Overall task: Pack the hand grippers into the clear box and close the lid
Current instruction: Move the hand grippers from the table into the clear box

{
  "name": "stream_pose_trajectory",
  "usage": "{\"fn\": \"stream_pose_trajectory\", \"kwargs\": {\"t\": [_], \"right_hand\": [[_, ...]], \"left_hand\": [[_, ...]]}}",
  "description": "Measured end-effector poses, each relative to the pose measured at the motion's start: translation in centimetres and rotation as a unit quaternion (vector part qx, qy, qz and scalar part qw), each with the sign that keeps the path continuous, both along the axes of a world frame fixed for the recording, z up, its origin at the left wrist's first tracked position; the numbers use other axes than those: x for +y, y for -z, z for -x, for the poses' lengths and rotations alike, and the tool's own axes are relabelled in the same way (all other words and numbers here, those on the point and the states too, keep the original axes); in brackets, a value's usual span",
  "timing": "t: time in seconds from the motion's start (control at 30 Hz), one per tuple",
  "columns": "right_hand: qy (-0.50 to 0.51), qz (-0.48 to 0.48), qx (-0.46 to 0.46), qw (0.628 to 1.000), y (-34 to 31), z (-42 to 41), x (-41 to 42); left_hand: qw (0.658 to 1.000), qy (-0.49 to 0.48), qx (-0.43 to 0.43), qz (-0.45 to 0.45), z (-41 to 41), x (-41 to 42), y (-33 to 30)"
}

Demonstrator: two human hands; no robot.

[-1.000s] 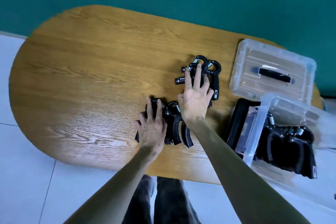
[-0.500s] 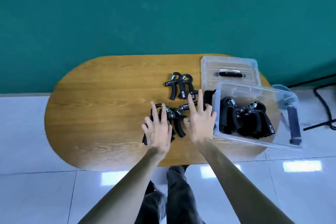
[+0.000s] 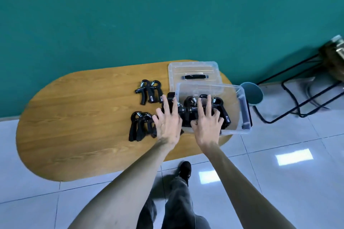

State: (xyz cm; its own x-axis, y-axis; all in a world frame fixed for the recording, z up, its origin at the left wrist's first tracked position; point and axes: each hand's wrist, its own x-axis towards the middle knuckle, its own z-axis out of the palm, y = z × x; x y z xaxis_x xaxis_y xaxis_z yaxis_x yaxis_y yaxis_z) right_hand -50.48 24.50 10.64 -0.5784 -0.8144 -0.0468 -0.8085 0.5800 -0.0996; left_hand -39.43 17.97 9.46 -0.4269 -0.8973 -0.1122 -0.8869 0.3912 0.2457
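On the oval wooden table (image 3: 78, 117) stands the clear box (image 3: 242, 96) with several black hand grippers (image 3: 221, 107) inside. My right hand (image 3: 207, 123) lies over the box's front wall on those grippers, fingers partly curled; whether it grips one is hidden. My left hand (image 3: 168, 124) hovers flat with fingers apart just left of the box. A cluster of hand grippers (image 3: 139, 126) lies left of that hand. Two more hand grippers (image 3: 149, 92) lie farther back. The clear lid (image 3: 193, 69) with its black handle rests flat behind the box.
The box sits at the table's right end, close to the front edge. A round teal stool (image 3: 252, 93) and a black metal frame (image 3: 297, 98) stand on the white tiled floor to the right. A teal wall runs behind the table. My legs (image 3: 178, 197) show below.
Both hands shifted right, off the near cluster of grippers; the right one now lies over the box. The camera pulled back and turned right.
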Motion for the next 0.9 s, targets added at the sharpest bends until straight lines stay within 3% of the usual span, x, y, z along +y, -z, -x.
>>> {"fn": "stream_pose_trajectory", "kwargs": {"t": [0.37,0.67,0.9], "right_hand": [[0.047,0.002,-0.073,0.996,4.2,10.9,2.1],[-0.005,-0.074,-0.128,0.989,7.9,16.1,-0.9],[-0.04,-0.072,-0.152,0.985,11.3,17.4,-2.4]], "left_hand": [[0.998,0.028,-0.054,-0.007,11.0,1.4,2.9],[0.995,-0.021,-0.094,-0.025,14.8,-0.5,7.5],[0.992,-0.028,-0.121,-0.04,16.6,-2.3,9.7]]}}
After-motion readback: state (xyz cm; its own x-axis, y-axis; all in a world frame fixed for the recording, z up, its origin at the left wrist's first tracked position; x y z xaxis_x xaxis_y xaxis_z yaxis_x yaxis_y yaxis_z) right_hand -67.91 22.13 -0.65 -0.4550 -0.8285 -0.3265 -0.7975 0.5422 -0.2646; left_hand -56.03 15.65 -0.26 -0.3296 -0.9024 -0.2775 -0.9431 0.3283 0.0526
